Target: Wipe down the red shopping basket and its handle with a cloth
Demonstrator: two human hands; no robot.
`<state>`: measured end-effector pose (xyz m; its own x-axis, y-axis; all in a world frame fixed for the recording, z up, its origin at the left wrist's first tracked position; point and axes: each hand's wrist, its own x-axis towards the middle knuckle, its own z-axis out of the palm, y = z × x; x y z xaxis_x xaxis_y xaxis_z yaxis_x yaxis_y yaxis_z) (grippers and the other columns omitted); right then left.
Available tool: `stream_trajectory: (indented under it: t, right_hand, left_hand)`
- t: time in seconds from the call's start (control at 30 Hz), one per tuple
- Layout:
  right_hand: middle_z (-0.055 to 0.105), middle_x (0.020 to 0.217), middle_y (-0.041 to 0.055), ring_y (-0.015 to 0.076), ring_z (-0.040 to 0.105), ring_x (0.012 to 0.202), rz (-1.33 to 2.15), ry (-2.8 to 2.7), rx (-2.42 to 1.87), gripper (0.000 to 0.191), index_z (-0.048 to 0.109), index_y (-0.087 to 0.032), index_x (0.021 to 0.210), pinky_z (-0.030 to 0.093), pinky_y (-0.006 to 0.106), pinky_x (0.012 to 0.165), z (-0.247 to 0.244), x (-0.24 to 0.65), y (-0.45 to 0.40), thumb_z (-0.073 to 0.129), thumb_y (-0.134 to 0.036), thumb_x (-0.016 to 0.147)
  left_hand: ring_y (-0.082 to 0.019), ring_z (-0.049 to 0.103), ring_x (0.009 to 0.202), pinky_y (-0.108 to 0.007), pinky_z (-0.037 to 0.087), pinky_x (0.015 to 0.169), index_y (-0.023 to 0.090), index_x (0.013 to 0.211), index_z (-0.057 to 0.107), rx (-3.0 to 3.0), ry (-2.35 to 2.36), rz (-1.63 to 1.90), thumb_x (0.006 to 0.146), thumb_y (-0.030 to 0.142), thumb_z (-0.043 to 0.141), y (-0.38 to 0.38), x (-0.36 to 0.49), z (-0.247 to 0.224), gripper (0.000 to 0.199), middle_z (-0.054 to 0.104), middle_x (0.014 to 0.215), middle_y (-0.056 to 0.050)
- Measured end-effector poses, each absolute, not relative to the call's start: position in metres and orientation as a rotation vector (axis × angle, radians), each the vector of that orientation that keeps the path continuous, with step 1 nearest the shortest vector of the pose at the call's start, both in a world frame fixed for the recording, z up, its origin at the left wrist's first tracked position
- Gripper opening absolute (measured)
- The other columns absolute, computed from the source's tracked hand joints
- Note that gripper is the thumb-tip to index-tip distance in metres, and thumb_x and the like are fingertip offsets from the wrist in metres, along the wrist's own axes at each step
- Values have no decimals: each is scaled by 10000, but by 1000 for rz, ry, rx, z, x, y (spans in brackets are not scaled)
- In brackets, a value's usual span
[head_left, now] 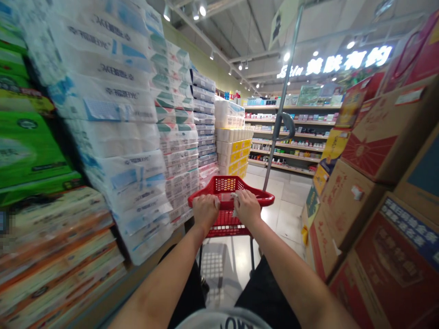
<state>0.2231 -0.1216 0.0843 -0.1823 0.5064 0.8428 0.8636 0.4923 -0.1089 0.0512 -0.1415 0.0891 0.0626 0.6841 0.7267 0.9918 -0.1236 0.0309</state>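
Observation:
A red plastic shopping cart point(231, 230) stands right in front of me. My left hand point(206, 211) is closed around the left part of its handle. On the right part of the handle, my right hand point(247, 208) is wrapped too, with a crumpled white piece of paper or tissue point(235, 205) showing at its inner side. Whether that white piece is pinched in the fingers or lies under them I cannot tell. Through the mesh of the cart's basket the pale floor shows.
Tall stacks of wrapped tissue packs point(120, 91) line the left side. Cardboard boxes point(363, 201) are piled on the right. A metal pole point(286, 87) rises beyond the cart's right side. Shelves of small goods point(288, 123) stand at the back, past a tiled floor point(288, 196).

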Motion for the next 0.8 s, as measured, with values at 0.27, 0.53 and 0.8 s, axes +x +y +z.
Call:
stream_trajectory:
  t: [0.27, 0.53, 0.8]
  right_hand:
    - [588, 1248, 86, 255, 443, 1235, -576, -1756, -976, 338, 589, -184, 1192, 333, 464, 1059, 62, 223, -124, 462, -186, 878]
    - [663, 1036, 83, 233, 556, 1035, -428, -1833, -1116, 215, 645, -199, 1034, 413, 415, 961, 84, 211, -121, 502, -236, 879]
    - [597, 1215, 93, 249, 454, 1210, -572, -1818, -978, 322, 584, -190, 1187, 344, 452, 1050, 64, 213, -127, 469, -202, 886]
  left_hand:
    - [-222, 524, 804, -399, 264, 788, 194, 741, 604, -1875, -1662, -866, 935, 305, 324, -143, 50, 89, 358, 653, 782, -65]
    - [-222, 528, 805, -399, 269, 790, 191, 750, 614, -1854, -1664, -867, 937, 309, 322, -144, 48, 90, 367, 655, 782, -64]
    - [-223, 529, 807, -401, 269, 800, 188, 753, 617, -1872, -1684, -879, 936, 321, 318, -145, 47, 90, 375, 659, 788, -69]
